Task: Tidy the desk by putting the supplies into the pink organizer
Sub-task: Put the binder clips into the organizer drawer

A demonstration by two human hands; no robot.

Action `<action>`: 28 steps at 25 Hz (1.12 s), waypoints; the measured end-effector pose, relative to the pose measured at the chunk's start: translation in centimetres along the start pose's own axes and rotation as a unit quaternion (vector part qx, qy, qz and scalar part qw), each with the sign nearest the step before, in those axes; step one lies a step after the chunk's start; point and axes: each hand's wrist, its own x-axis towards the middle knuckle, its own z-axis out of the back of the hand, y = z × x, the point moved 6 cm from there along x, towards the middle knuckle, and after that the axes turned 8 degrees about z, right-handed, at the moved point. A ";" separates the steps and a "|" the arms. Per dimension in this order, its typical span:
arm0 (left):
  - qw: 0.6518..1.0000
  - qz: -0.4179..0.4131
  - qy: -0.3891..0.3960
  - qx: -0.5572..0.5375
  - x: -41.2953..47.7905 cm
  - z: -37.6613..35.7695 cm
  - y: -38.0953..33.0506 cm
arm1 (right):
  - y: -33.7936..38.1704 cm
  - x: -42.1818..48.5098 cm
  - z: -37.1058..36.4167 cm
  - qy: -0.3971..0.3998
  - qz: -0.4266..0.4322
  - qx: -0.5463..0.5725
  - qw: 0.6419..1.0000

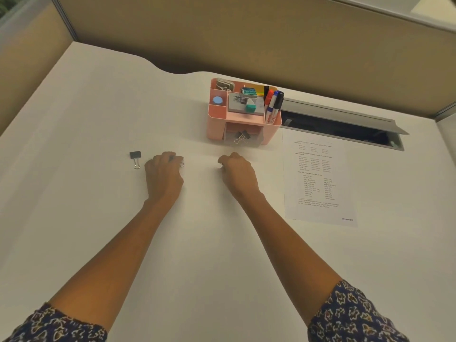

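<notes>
The pink organizer [244, 124] stands at the back of the white desk [98, 107], holding markers [272, 102], a grey pad, a teal eraser and a blue round item. Its clear drawer [243, 138] holds binder clips. A black binder clip [135, 158] lies on the desk to the left. My left hand [164, 172] sits just right of it, fingers curled over a second binder clip whose wire loop [182, 165] sticks out. My right hand [238, 172] rests in front of the organizer with fingers curled; whether it holds anything is hidden.
A printed sheet of paper [318, 178] lies to the right of the organizer. Behind it an open cable hatch [345, 127] is cut into the desk. Beige partition walls [246, 33] close off the back and sides.
</notes>
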 end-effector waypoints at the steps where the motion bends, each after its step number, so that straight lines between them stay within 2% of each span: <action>1: 1.000 -0.007 -0.011 0.026 0.1 0.2 0.2 | 0.2 -0.1 0.9 -0.028 0.009 0.014 0.999; 3: 0.998 -0.010 -0.028 0.064 0.3 0.7 0.8 | 0.6 0.2 3.2 -0.088 0.024 0.042 0.995; 6: 0.998 0.021 -0.039 0.045 0.6 1.5 1.7 | 0.0 1.5 6.2 -0.132 0.019 0.053 0.990; 10: 0.996 0.089 -0.025 -0.001 0.9 1.6 2.8 | -1.4 3.4 7.6 -0.108 -0.012 0.038 0.993; 14: 0.984 0.146 0.027 -0.103 1.5 0.8 4.0 | -2.4 4.5 7.9 -0.094 -0.033 0.013 0.995; 21: 0.981 0.102 0.018 -0.163 1.3 0.6 3.2 | -2.6 4.8 7.3 -0.083 -0.048 -0.014 0.995; 28: 0.996 0.017 0.056 -0.074 1.6 0.7 1.0 | -2.9 4.7 7.1 -0.089 -0.066 -0.007 0.994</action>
